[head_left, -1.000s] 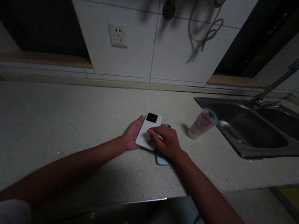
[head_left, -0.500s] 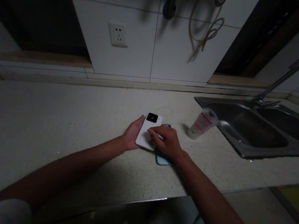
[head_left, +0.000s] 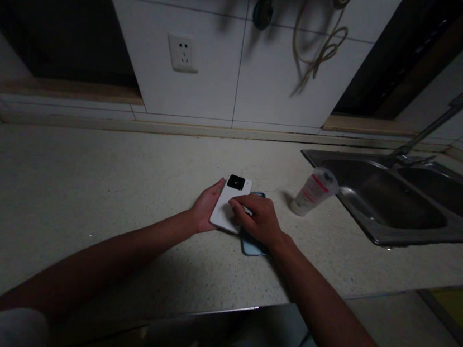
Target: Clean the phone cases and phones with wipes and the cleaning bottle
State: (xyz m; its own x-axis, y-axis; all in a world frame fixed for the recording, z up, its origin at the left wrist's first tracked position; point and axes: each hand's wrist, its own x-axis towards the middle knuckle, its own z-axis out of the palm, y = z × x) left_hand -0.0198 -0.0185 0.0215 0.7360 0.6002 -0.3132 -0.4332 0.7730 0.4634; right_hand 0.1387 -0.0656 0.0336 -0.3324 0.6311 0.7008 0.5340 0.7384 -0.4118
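Note:
A white phone (head_left: 226,204) with a black camera block lies back-up on the speckled countertop (head_left: 86,189). My left hand (head_left: 205,208) cups its left edge, thumb along the side. My right hand (head_left: 258,219) presses its fingers on the phone's right half. Under that hand lies a light blue phone case (head_left: 251,246), partly hidden, with the phone overlapping it.
A small white tube with a red label (head_left: 312,192) stands tilted right of the phone. A steel double sink (head_left: 401,200) with a tap (head_left: 449,116) fills the right. A wall socket (head_left: 182,54) and hanging cord (head_left: 319,43) are on the tiled wall behind.

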